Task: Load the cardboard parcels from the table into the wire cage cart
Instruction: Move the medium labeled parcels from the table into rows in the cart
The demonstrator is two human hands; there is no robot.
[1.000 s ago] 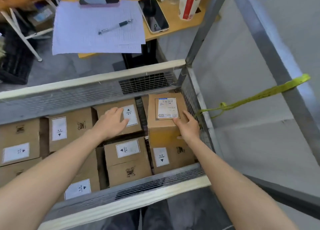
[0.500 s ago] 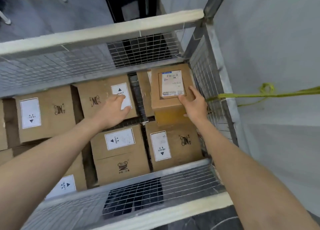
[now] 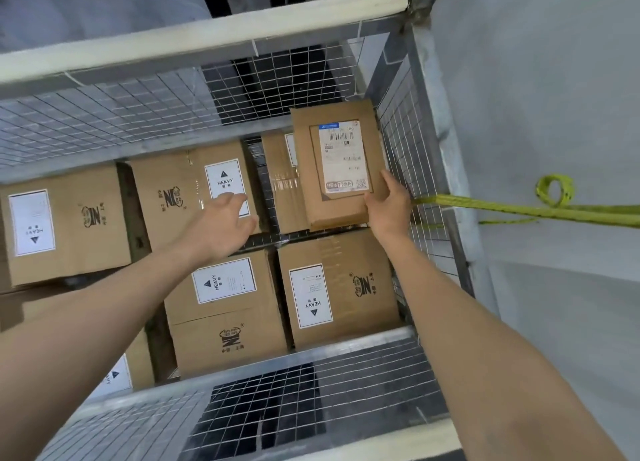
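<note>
Cardboard parcel (image 3: 341,162) just beside mesh wall (image 3: 405,141)

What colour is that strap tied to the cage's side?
Bright yellow-green. The strap shows best in the head view.

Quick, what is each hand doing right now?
Left hand: open, fingers relaxed over a HEAVY-labelled box, holding nothing.
Right hand: grips the near corner of the small parcel.
</note>
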